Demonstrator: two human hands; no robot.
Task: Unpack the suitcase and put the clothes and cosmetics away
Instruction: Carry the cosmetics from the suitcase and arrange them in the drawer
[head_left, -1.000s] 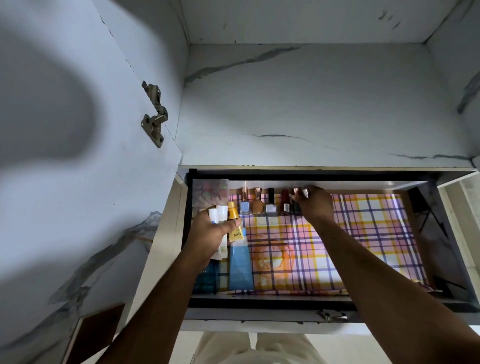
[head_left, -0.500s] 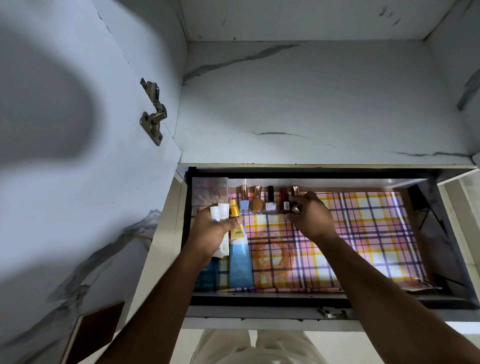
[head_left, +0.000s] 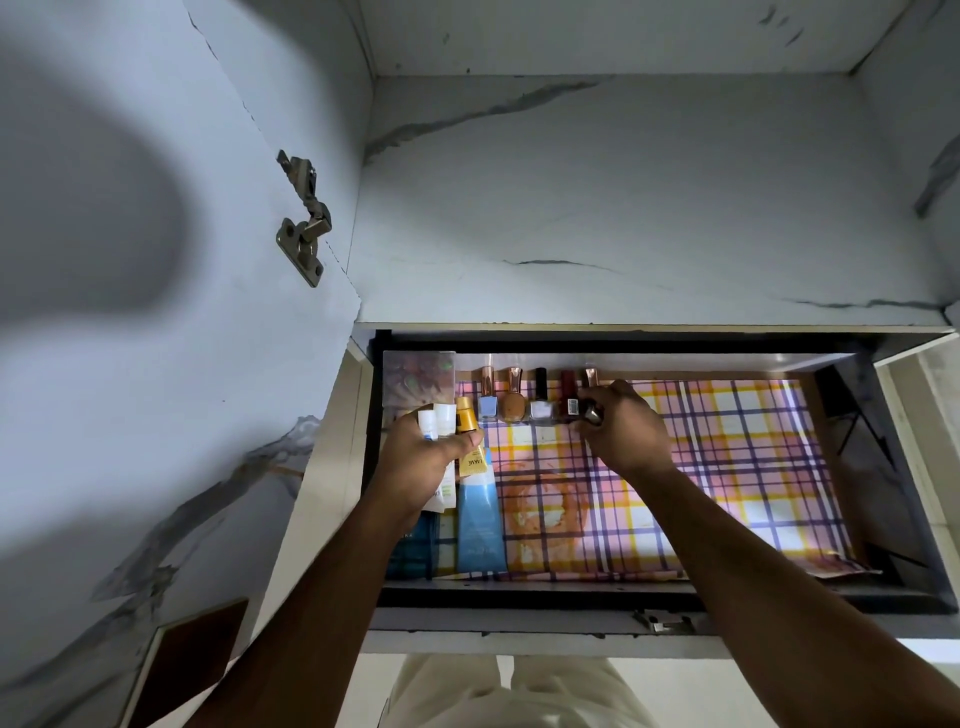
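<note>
one head camera, looking down into an open drawer

there is a single view, worn on the person's head, wide-angle, with lines bowed toward the edges. it faces forward and steeply down into the drawer (head_left: 613, 597), which fills the lower middle of the frame at arm's reach. both forearms enter from the bottom edge. above the drawer the view takes in a marbled shelf (head_left: 623, 208), and at the left the cabinet door (head_left: 130, 312) with its hinge (head_left: 304, 221).

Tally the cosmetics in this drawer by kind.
Nail polish bottles: 5, one gripped by the right hand
Tubes: 4, three held in the left hand
Clear box: 1
Dark teal pack, partly hidden: 1
Total: 11
</note>
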